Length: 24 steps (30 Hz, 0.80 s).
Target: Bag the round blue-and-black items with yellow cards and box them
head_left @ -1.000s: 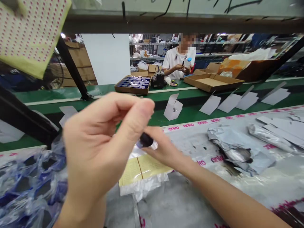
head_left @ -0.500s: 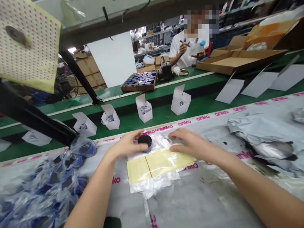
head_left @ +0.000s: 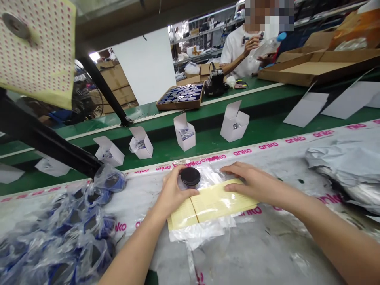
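A round object with a black top (head_left: 190,177) stands at the back edge of a yellow sheet (head_left: 219,200) on the covered bench. My left hand (head_left: 175,190) curves around its left side, thumb in front and fingers behind. To the right, my right hand (head_left: 252,182) hovers over or rests on the sheet's right part, fingers apart and thumb stretched toward the black-topped object, holding nothing. Crinkled clear film (head_left: 208,178) lies behind the sheet, and white film (head_left: 198,234) shows along its front edge.
Blue items in clear bags (head_left: 74,233) are heaped at the left. Open white boxes (head_left: 142,143) stand on the green conveyor (head_left: 163,136). A black post (head_left: 44,134) slants at left. Grey plastic (head_left: 350,166) lies at right. Across the conveyor, a person (head_left: 237,51) holds a bottle.
The view has shifted, so most things sit further right or left of before in frame. My left hand has closed more snugly around the black-topped object.
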Each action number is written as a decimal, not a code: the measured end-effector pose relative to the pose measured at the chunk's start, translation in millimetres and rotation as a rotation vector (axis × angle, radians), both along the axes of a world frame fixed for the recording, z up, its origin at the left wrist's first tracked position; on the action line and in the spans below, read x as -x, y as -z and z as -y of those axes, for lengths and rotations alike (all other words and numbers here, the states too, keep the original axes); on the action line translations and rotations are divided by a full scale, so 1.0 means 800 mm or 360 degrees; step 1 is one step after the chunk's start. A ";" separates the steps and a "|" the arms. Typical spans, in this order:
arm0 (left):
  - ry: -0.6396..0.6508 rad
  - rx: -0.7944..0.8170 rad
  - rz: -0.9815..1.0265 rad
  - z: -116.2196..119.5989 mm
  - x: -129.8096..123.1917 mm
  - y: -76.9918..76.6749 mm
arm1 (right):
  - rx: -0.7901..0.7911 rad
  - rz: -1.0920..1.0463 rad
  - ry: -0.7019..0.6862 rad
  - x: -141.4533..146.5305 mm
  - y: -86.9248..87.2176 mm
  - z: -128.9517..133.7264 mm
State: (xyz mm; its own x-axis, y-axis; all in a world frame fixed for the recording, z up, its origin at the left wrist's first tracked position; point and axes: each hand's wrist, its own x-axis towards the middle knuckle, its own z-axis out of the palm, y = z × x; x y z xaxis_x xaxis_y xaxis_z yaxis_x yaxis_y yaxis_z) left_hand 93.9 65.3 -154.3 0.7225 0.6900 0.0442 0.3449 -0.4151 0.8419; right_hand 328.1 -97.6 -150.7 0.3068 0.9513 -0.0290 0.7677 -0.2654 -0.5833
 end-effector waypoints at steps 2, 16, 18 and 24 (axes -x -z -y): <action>0.0065 -0.0075 -0.0034 0.000 0.003 0.001 | 0.0158 -0.0048 -0.0056 0.001 -0.015 0.004; 0.0196 -0.0976 0.0498 0.031 0.008 -0.025 | 0.0272 -0.0278 -0.0155 -0.009 -0.063 0.018; 0.0477 -0.1038 0.0556 0.056 0.005 -0.033 | 0.0238 -0.0438 -0.0170 -0.006 -0.069 0.022; 0.0553 -0.0190 0.0079 0.095 -0.038 -0.034 | -0.0005 -0.1040 -0.0263 -0.001 -0.073 0.028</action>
State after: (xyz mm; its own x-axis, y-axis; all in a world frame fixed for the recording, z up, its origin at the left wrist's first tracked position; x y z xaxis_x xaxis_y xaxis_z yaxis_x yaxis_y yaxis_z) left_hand 124.1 -11.0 -126.8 0.9078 0.3916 0.1504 0.1260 -0.5964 0.7927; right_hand 328.5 -120.0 -92.5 0.0776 0.9846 -0.1565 0.2868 -0.1724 -0.9423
